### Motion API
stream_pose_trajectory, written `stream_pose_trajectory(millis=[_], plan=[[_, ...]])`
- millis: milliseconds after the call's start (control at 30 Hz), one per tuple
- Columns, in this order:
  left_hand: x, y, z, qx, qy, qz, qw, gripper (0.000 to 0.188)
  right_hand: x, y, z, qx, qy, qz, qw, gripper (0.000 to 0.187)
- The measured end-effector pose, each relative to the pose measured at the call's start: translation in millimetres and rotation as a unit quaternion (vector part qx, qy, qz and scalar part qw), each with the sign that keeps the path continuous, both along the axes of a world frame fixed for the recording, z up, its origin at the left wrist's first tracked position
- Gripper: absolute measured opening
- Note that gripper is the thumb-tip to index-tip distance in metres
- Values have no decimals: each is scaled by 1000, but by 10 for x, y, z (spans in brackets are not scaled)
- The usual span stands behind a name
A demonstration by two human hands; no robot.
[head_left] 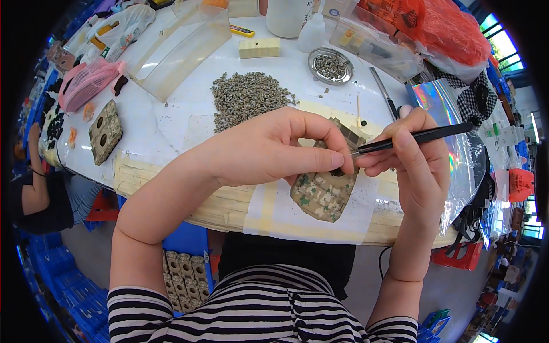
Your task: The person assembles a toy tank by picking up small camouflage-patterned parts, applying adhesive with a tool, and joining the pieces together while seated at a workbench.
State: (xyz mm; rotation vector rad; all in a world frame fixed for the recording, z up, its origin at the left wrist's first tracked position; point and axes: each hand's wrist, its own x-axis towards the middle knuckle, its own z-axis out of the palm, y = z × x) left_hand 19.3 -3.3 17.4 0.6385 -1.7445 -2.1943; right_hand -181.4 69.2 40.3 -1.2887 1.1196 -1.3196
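Observation:
A pair of black tweezers [423, 137] is gripped in my right hand [420, 163], its tips pointing left. My left hand [286, 140] is closed in a pinch at those tips; whatever sits between thumb and forefinger is hidden or too small to name. Below both hands a camouflage-patterned casing [325, 197] lies on white paper, partly covered by my left hand. Beyond my left hand spreads a heap of small metallic parts [249, 97]. More of these parts fill a round metal dish [330, 66] farther right.
Another camouflage casing [105, 132] lies at the left, near a pink mesh basket [88, 83]. At the back stand a clear plastic bin [186, 54], a cream block [259, 48] and a white squeeze bottle [311, 34]. A shiny plastic bag [446, 114] covers the right side. A person sits far left.

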Motion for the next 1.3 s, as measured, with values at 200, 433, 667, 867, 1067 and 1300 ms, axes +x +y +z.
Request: stream_pose_trajectory(millis=[200, 433, 667, 867, 1067, 1300], plan=[[-6, -4, 19, -3, 7, 13, 1000, 17, 2, 41, -76, -50, -14, -18, 998, 17], [-13, -4, -31, -16, 10, 19, 1000, 16, -22, 47, -132, -60, 3, 3, 998, 14], [-21, -2, -23, -23, 10, 18, 1000, 16, -13, 53, -113, -46, -2, -4, 999, 14], [-27, 5, -45, -19, 25, 25, 999, 16, -21, 41, -132, -37, -17, -7, 999, 16], [-36, 20, -38, -35, 29, 38, 998, 17, 17, 41, -135, -39, -34, -19, 998, 17], [-45, 32, -30, -41, 23, 46, 998, 17, 1, 37, -166, -35, -28, -21, 999, 15]])
